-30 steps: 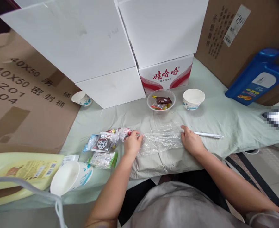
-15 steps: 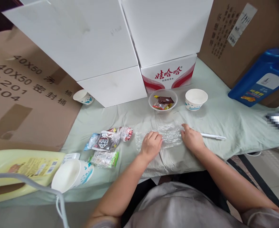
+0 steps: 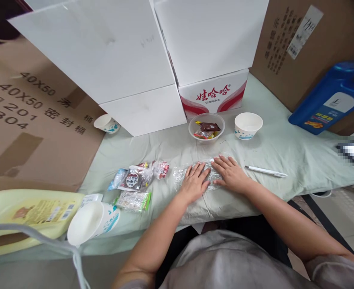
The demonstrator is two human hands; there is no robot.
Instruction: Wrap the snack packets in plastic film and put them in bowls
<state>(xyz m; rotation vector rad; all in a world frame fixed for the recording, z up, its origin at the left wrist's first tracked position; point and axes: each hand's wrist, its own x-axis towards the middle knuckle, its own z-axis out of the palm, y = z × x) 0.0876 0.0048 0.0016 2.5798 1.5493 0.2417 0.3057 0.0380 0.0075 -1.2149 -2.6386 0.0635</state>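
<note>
A crinkled sheet of clear plastic film [image 3: 181, 173] lies flat on the cloth-covered table before me. My left hand [image 3: 196, 180] rests on its left half, palm down with the fingers spread. On its right half lies my right hand [image 3: 229, 172], also flat with fingers apart. Just right of that hand is a white pen [image 3: 265, 171]. To the left sit film-wrapped snack packets: a dark one with a round label [image 3: 132, 179] and a green-edged one [image 3: 135, 200]. Beyond the film stands a clear plastic bowl [image 3: 192, 129] holding several small wrapped snacks.
A paper bowl [image 3: 248, 125] stands at the back right, another [image 3: 107, 123] at the back left, a third [image 3: 104, 222] tilted at front left beside a yellow jug [image 3: 41, 204]. White boxes [image 3: 141, 108] and cartons [image 3: 38, 120] wall the back and sides. A blue bottle [image 3: 324, 100] leans right.
My right hand has moved left from the film's right end onto its middle. Both hands' fingers have gone from curled to spread flat. The pen's near end now shows.
</note>
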